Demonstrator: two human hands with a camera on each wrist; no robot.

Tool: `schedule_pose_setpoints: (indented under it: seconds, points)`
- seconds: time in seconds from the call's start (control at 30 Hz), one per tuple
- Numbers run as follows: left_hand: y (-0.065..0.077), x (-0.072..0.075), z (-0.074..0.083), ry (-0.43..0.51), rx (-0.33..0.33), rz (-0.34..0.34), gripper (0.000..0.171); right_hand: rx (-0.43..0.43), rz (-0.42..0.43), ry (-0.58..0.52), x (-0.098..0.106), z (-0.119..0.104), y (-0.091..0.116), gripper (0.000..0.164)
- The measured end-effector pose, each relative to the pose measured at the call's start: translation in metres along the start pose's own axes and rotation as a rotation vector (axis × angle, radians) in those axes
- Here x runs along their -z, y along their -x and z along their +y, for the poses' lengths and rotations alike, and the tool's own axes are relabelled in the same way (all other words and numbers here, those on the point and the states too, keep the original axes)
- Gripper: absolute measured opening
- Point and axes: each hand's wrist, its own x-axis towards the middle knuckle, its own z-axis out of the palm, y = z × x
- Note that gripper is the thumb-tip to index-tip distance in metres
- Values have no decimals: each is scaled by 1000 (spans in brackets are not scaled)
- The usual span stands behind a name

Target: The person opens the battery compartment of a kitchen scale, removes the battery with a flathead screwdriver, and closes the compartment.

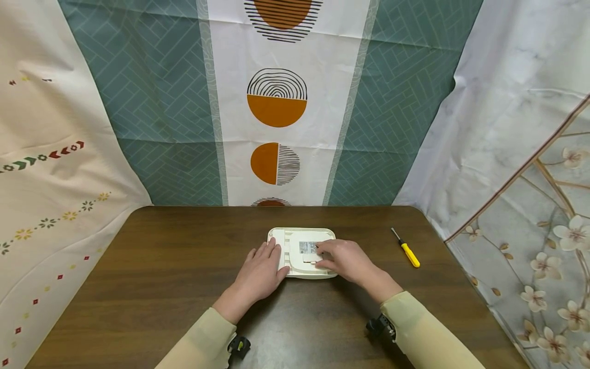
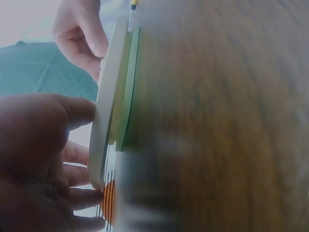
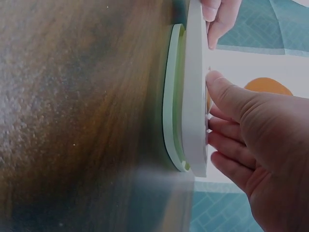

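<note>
A white, flat, rounded device (image 1: 295,236), which looks like a kitchen scale turned upside down, lies on the table with a grey printed label (image 1: 308,247) facing up. Pale green edging shows beneath its body in both wrist views. My left hand (image 1: 262,266) rests on the left end, fingers fairly straight and thumb by the near edge. With thumb and fingertips, my right hand (image 1: 345,259) pinches at a small white battery cover (image 1: 310,258) just below the label. In the right wrist view the right hand (image 3: 270,140) hides most of that grip.
A screwdriver (image 1: 409,253) with a yellow handle lies on the brown wooden table (image 1: 184,256), to the right of the device. Patterned cloth (image 1: 170,102) hangs behind the table's far edge, and more cloth flanks both sides.
</note>
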Motion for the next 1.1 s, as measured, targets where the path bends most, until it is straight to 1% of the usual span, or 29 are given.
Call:
schedule_pose_setpoints:
  seconds: [0.33, 0.57, 0.83, 1.1]
  points:
    - [0, 0, 1, -5, 0, -2, 68, -29, -3, -20, 1, -1, 1, 22]
    - [0, 0, 0, -2, -3, 6, 68, -77, -17, -50, 1, -3, -1, 22]
    - [1, 1, -1, -1, -8, 9, 68, -137, -57, -135, 5, -3, -4, 17]
    - [0, 0, -1, -2, -8, 2, 69, -190, -71, -223, 4, -1, -6, 19]
